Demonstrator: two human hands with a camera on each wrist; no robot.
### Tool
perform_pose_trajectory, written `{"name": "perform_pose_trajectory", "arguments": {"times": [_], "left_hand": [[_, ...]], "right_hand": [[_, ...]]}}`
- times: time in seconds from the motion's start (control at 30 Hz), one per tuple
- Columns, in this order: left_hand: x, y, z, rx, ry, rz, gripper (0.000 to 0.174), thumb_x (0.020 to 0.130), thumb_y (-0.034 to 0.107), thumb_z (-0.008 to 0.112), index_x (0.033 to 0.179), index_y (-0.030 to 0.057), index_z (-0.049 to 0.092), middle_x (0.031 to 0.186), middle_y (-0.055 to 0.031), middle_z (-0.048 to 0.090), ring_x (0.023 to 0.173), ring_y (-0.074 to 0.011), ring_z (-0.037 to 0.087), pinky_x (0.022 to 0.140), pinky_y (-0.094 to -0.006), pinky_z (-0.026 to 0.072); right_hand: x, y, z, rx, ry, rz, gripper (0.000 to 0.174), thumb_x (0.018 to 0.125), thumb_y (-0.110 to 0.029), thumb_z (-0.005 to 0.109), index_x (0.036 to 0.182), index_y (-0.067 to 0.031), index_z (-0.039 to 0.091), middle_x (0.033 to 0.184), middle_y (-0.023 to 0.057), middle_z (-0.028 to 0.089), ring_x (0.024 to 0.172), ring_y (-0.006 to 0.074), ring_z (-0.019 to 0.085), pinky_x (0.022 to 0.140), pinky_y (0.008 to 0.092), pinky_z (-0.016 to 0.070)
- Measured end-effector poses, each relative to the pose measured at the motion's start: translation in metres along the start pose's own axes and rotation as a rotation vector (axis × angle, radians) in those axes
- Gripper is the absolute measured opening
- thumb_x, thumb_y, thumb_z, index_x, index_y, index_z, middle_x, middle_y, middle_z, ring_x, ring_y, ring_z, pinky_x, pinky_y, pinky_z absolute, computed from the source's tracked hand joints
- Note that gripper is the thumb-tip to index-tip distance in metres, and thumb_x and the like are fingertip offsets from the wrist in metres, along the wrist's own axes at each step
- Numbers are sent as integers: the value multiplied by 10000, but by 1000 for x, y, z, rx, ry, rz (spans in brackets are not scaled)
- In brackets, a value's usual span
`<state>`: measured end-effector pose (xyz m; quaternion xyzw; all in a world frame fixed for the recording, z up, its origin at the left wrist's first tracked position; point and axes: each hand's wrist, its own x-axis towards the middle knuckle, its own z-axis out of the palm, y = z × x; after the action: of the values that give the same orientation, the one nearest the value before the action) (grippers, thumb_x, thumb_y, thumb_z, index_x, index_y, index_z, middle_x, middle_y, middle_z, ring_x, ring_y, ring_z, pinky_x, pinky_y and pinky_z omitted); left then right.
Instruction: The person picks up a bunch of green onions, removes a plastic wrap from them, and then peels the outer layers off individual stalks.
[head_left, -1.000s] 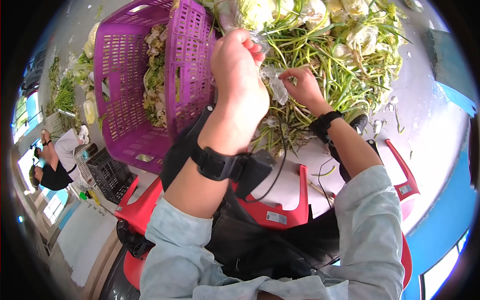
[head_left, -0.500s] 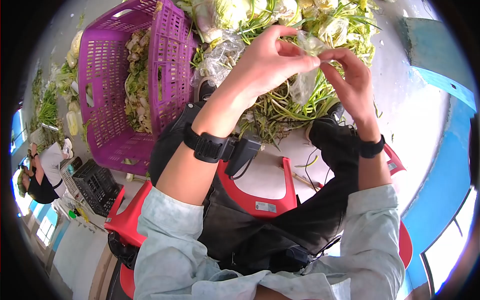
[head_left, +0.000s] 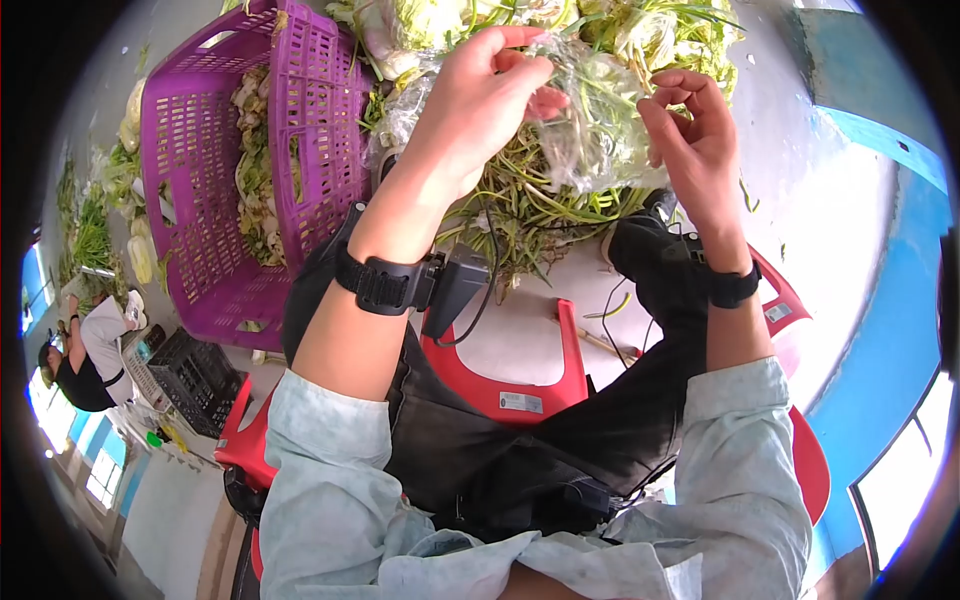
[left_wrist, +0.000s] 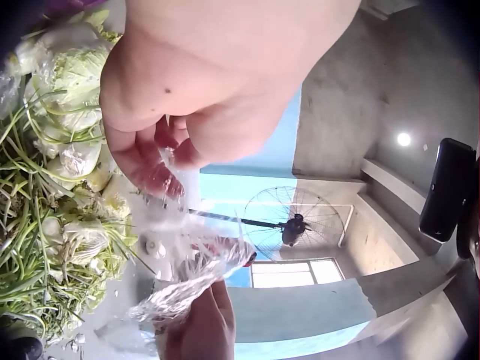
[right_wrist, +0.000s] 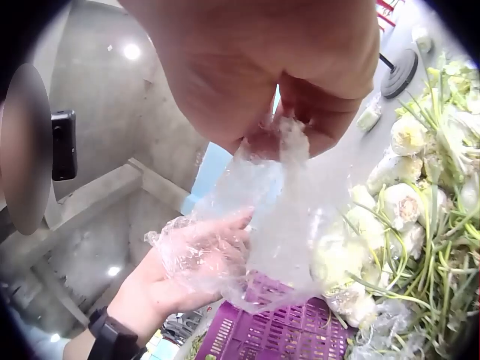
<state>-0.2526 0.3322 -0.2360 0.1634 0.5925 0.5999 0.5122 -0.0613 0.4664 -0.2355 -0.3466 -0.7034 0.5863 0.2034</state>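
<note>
At left, a purple basket [head_left: 318, 125] contains leafy scraps [head_left: 255, 180]. Next, the left hand [head_left: 470, 110] pinches clear plastic [head_left: 595, 125], which spans the gap between both hands above heaped green stalks [head_left: 510, 215]. Rightmost, the right hand [head_left: 700, 155] has a narrow grip, pinching the plastic's other side.

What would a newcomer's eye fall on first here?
Likely the big purple crate, at the upper left of the head view. Next comes the clear bag between the left hand and right hand, top centre, with a sprawling heap of greens behind it.
</note>
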Motion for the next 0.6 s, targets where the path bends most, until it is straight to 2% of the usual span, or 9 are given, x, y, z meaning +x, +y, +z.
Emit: {"name": "perform_pose_trajectory", "arguments": {"times": [0.03, 0.13, 0.17, 0.27, 0.37, 0.53, 0.6], "left_hand": [[0, -2, 1, 10, 56, 18, 345, 1021, 153, 633, 1323, -8, 583, 996, -41, 623, 876, -136, 697, 805, -284, 580], [2, -3, -1, 90, 164, 101, 288, 1012, 115, 595, 1226, -76, 588, 924, -64, 626, 817, -140, 701, 687, -263, 564], [4, -6, -2, 86, 221, 103, 245, 1024, 171, 643, 1192, -5, 661, 960, -24, 658, 807, -93, 646, 737, -248, 535], [10, -8, -15, 165, 278, 135, 228, 1022, 165, 646, 1173, -3, 677, 973, -18, 664, 810, -82, 622, 726, -237, 505], [13, -9, -22, 110, 288, 174, 212, 1019, 134, 643, 1172, -6, 686, 939, 2, 639, 775, -72, 563, 707, -235, 467], [8, 2, -32, 171, 316, 163, 208, 1023, 119, 631, 1177, -7, 693, 899, 19, 614, 747, -56, 516, 678, -221, 437], [6, 7, -38, 285, 298, 142, 199, 1017, 143, 639, 1161, 31, 719, 902, 32, 630, 736, -53, 505, 657, -224, 434]], "right_hand": [[0, 1, -1, -39, 22, 5, 273, 949, -110, 723, 1189, -38, 615, 964, -14, 610, 694, 6, 571, 584, 181, 444], [0, 5, -4, -132, 43, 44, 287, 944, -166, 750, 1177, -43, 637, 961, -16, 615, 677, 5, 561, 572, 184, 418], [1, 6, -5, -160, 42, 60, 295, 942, -186, 759, 1175, -45, 644, 961, -18, 616, 672, 5, 558, 570, 186, 411], [6, 17, -3, -250, 37, 107, 284, 962, -245, 740, 1149, -42, 670, 967, -8, 644, 681, 29, 566, 591, 212, 437], [11, 22, -3, -369, -9, 106, 297, 988, -293, 710, 1111, -23, 687, 935, 8, 676, 729, 60, 585, 653, 235, 473], [16, 24, -6, -243, -88, 98, 342, 986, -335, 716, 1095, -11, 702, 862, 10, 689, 797, 73, 597, 720, 240, 483], [13, 23, -6, -214, -118, 109, 349, 982, -339, 722, 1103, -12, 704, 859, 8, 689, 798, 72, 594, 723, 241, 484]]}}
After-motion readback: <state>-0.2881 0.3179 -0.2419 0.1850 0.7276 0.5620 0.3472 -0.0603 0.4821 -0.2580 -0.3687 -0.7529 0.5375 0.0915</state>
